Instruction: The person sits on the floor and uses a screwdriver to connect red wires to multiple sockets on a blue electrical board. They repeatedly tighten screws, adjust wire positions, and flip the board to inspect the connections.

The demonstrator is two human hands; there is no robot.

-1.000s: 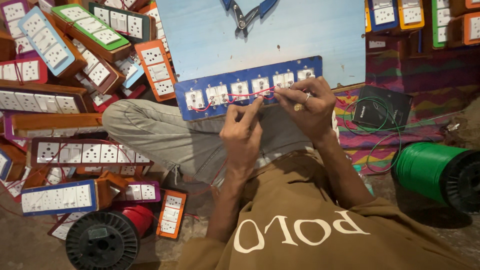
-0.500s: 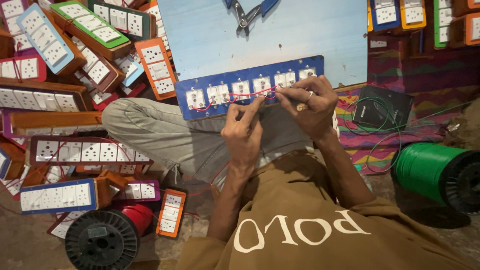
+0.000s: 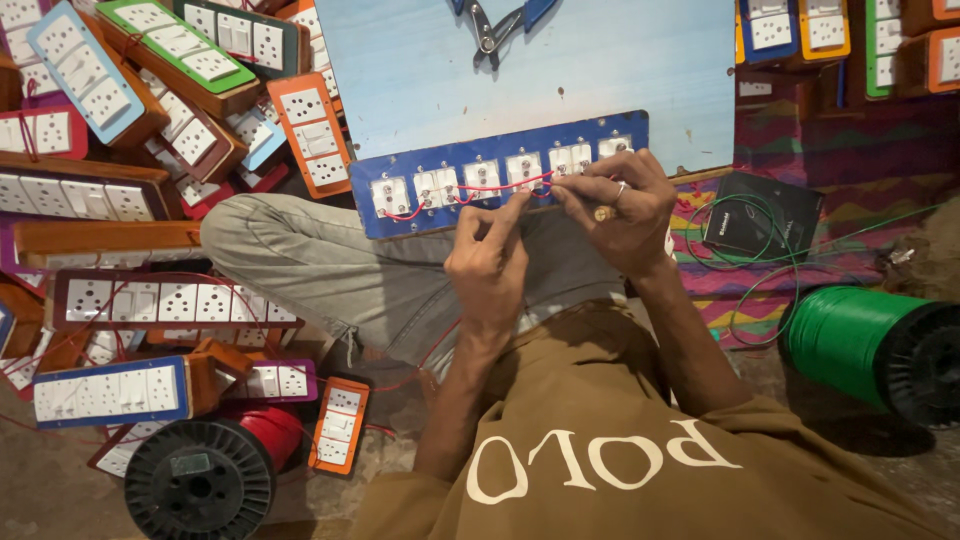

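Across the person's lap, the blue switch panel (image 3: 500, 175) lies lengthwise left to right. Red wire (image 3: 470, 190) runs along it. Right hand (image 3: 618, 212) pinches the wire; left hand (image 3: 490, 265), nearer the panel's middle, is closed, forefinger touching the wire.

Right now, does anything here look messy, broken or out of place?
Nothing looks broken. The finished switch boards lie heaped at all angles on the floor, and loose green wire trails off the green spool. Both hands work red wire along the blue board.
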